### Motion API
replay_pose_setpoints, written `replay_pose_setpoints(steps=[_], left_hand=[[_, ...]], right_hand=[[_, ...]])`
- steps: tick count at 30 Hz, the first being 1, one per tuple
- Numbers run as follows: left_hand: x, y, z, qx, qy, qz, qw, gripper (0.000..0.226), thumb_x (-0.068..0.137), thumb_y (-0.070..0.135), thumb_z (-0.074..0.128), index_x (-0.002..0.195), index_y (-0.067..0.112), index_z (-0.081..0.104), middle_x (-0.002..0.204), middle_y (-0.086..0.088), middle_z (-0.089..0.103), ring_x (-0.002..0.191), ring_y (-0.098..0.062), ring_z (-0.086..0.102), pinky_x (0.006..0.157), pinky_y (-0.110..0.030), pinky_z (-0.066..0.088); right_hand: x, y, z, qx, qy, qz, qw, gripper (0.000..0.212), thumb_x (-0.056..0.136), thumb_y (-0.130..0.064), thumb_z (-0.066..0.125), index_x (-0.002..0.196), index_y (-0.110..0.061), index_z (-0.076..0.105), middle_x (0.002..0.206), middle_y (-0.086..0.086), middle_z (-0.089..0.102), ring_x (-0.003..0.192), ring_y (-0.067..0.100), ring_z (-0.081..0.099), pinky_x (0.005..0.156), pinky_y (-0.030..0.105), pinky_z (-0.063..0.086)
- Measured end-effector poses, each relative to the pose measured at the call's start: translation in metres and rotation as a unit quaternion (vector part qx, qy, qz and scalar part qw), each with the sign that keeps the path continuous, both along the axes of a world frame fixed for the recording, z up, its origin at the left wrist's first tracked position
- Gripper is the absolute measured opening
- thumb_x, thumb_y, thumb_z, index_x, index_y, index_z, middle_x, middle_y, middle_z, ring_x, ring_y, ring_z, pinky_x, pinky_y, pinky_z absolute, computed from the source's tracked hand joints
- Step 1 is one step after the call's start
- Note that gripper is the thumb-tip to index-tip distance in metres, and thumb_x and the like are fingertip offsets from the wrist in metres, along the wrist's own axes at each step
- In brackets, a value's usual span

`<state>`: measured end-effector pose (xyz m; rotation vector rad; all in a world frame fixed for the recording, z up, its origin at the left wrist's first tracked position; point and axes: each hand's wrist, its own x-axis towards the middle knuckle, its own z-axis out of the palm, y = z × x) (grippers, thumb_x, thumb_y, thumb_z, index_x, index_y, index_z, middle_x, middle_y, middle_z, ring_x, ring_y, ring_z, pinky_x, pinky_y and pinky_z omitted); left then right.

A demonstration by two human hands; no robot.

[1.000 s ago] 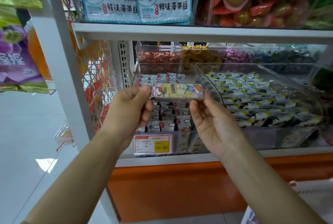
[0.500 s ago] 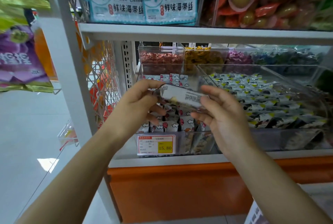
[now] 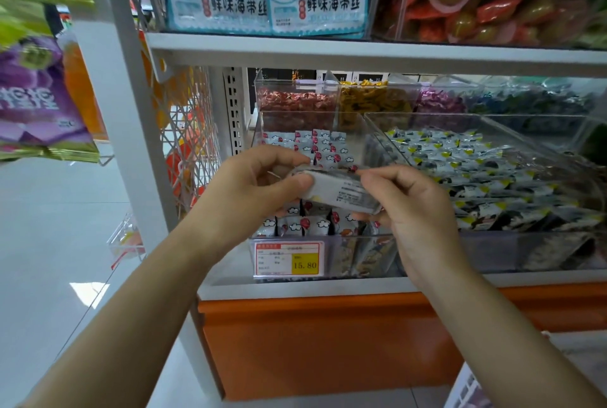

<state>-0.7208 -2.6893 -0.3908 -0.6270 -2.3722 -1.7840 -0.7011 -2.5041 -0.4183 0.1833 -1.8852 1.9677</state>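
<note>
shop shelf (image 3: pixel 361 56) behind: left hand (image 3: pixel 253 191) and right hand (image 3: pixel 410 207) each pinch 1 end of a packet (image 3: pixel 341 192); likely light, slick, crushable, so end seams suit best.

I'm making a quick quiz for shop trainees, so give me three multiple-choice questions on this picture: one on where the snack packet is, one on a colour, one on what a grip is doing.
1. Where is the snack packet? A. in a clear bin B. between the left grip and right grip C. on the floor
2. What colour is the price tag's patch reading 15.80? A. yellow B. blue C. green
3. What is the left grip doing? A. lying flat on a shelf B. hanging loose C. pinching the packet's end
Answers: 1 B, both grips hold it in the air; 2 A, the patch is plainly yellow; 3 C, its thumb and fingers close on the end.
</note>
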Motion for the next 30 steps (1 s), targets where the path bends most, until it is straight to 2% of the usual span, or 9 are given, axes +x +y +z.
replay_pose_setpoints(steps=[3, 7, 12, 16, 20, 24, 27, 28, 30], left_hand=[[0.002, 0.003, -0.001, -0.025, 0.0, -0.021, 0.999, 0.012, 0.081, 0.021, 0.067, 0.093, 0.021, 0.064, 0.089, -0.005, 0.069, 0.08, -0.024, 0.066, 0.064, -0.029, 0.056], [0.004, 0.006, -0.002, 0.018, -0.035, -0.024, 0.999, 0.006, 0.083, 0.014, 0.064, 0.082, 0.014, 0.059, 0.075, -0.011, 0.059, 0.058, -0.015, 0.055, 0.049, -0.021, 0.046], [0.001, 0.003, 0.002, 0.032, -0.036, -0.025, 0.999, 0.016, 0.084, 0.02, 0.063, 0.076, 0.006, 0.058, 0.062, -0.005, 0.057, 0.051, -0.014, 0.054, 0.048, -0.022, 0.046], [0.0, -0.001, 0.003, 0.006, -0.012, -0.021, 1.0, 0.031, 0.077, 0.033, 0.062, 0.078, 0.002, 0.061, 0.069, -0.016, 0.063, 0.052, -0.017, 0.061, 0.048, -0.022, 0.049], [-0.002, -0.003, 0.0, -0.014, -0.007, 0.011, 1.0, 0.023, 0.086, 0.023, 0.06, 0.077, 0.002, 0.061, 0.058, -0.003, 0.063, 0.049, -0.013, 0.061, 0.045, -0.02, 0.048], [-0.003, 0.0, -0.003, -0.029, -0.02, 0.02, 0.999, 0.022, 0.091, 0.028, 0.053, 0.086, 0.01, 0.065, 0.073, -0.005, 0.069, 0.06, -0.018, 0.066, 0.052, -0.02, 0.053], [-0.001, 0.003, -0.005, -0.08, -0.026, -0.01, 0.996, 0.027, 0.078, 0.045, 0.059, 0.098, 0.026, 0.062, 0.09, 0.003, 0.069, 0.074, -0.012, 0.068, 0.063, -0.024, 0.058], [-0.001, 0.004, -0.007, -0.108, -0.012, -0.007, 0.994, 0.029, 0.076, 0.044, 0.062, 0.101, 0.03, 0.059, 0.092, 0.008, 0.069, 0.075, -0.008, 0.068, 0.065, -0.025, 0.058], [-0.001, 0.006, -0.009, -0.129, 0.022, 0.011, 0.991, 0.018, 0.085, 0.032, 0.062, 0.102, 0.034, 0.057, 0.09, 0.011, 0.068, 0.072, -0.002, 0.066, 0.065, -0.021, 0.057]], right_hand=[[0.001, 0.002, -0.001, 0.034, 0.005, -0.039, 0.999, 0.023, 0.086, -0.017, 0.065, 0.064, -0.022, 0.067, 0.067, -0.001, 0.066, 0.067, 0.017, 0.067, 0.059, 0.031, 0.055], [0.003, -0.001, 0.0, 0.041, 0.03, -0.028, 0.998, 0.02, 0.087, -0.012, 0.063, 0.067, -0.015, 0.067, 0.061, -0.005, 0.061, 0.059, 0.009, 0.062, 0.05, 0.017, 0.05], [0.004, -0.001, 0.003, 0.041, 0.034, -0.006, 0.999, 0.021, 0.087, -0.01, 0.062, 0.07, -0.019, 0.068, 0.063, -0.009, 0.066, 0.056, 0.007, 0.064, 0.047, 0.013, 0.047], [0.005, 0.001, 0.004, 0.02, 0.034, 0.012, 0.999, 0.018, 0.087, -0.007, 0.061, 0.072, -0.014, 0.068, 0.062, -0.006, 0.067, 0.053, 0.011, 0.065, 0.044, 0.015, 0.047], [0.003, 0.0, 0.002, 0.008, 0.022, 0.029, 0.999, 0.02, 0.086, -0.01, 0.062, 0.069, -0.016, 0.07, 0.066, -0.001, 0.068, 0.06, 0.015, 0.066, 0.049, 0.022, 0.052], [0.001, 0.001, -0.001, -0.005, -0.004, 0.019, 1.0, 0.022, 0.088, -0.011, 0.061, 0.069, -0.016, 0.07, 0.067, -0.002, 0.069, 0.064, 0.016, 0.068, 0.052, 0.028, 0.057], [-0.001, 0.003, -0.005, -0.02, -0.02, -0.001, 1.0, 0.02, 0.089, -0.014, 0.06, 0.073, -0.008, 0.07, 0.075, 0.009, 0.068, 0.067, 0.019, 0.068, 0.053, 0.026, 0.056], [-0.002, 0.004, -0.006, -0.022, -0.023, -0.012, 0.999, 0.022, 0.09, -0.015, 0.059, 0.074, -0.004, 0.069, 0.078, 0.014, 0.067, 0.067, 0.02, 0.067, 0.053, 0.025, 0.056], [-0.004, 0.002, -0.008, -0.026, -0.027, -0.021, 0.999, 0.023, 0.09, -0.02, 0.058, 0.077, -0.006, 0.07, 0.078, 0.009, 0.07, 0.069, 0.017, 0.069, 0.055, 0.024, 0.057]])
